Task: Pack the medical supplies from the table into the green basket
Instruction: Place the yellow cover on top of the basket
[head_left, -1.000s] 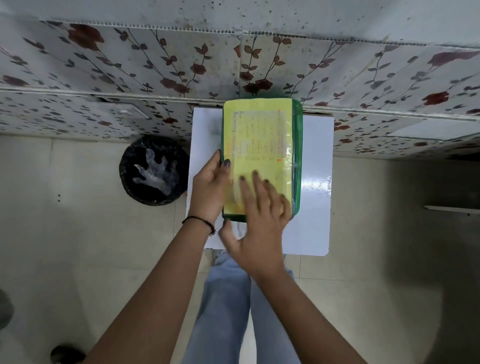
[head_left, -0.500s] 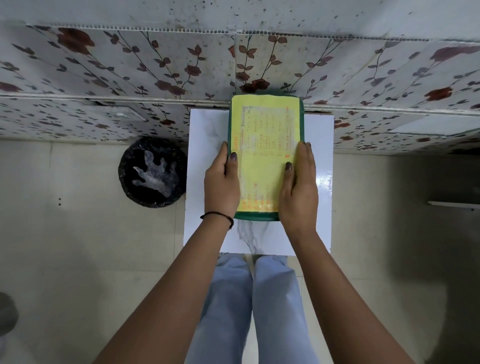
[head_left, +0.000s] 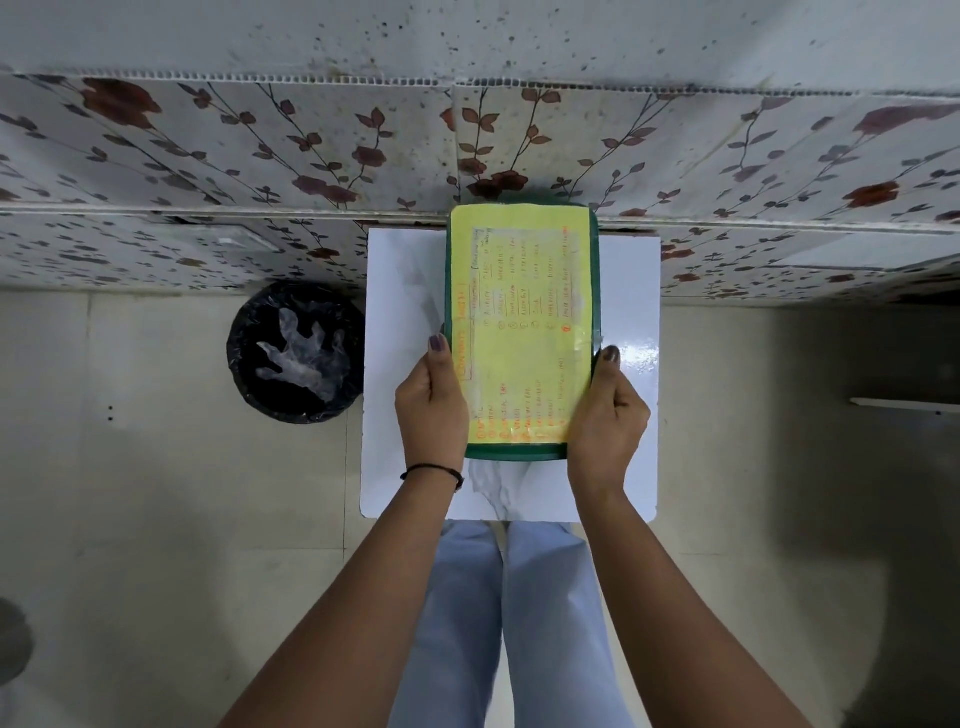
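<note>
The green basket (head_left: 595, 291) stands on the small white table (head_left: 628, 415), closed by a lid that carries a yellow handwritten contents sheet (head_left: 519, 322). My left hand (head_left: 431, 410) grips the basket's left side near the front, thumb on the lid's edge. On the opposite side my right hand (head_left: 605, 415) holds the right edge in the same way. The basket's contents are hidden under the lid. No loose medical supplies show on the table.
A black waste bin (head_left: 296, 353) with a clear plastic glove in it stands on the floor left of the table. A flower-patterned wall (head_left: 260, 156) runs right behind the table. My legs in light trousers are under the table's near edge.
My right hand left the top of the lid and went to the basket's right edge. Both hands have since slid slightly toward me along the sides.
</note>
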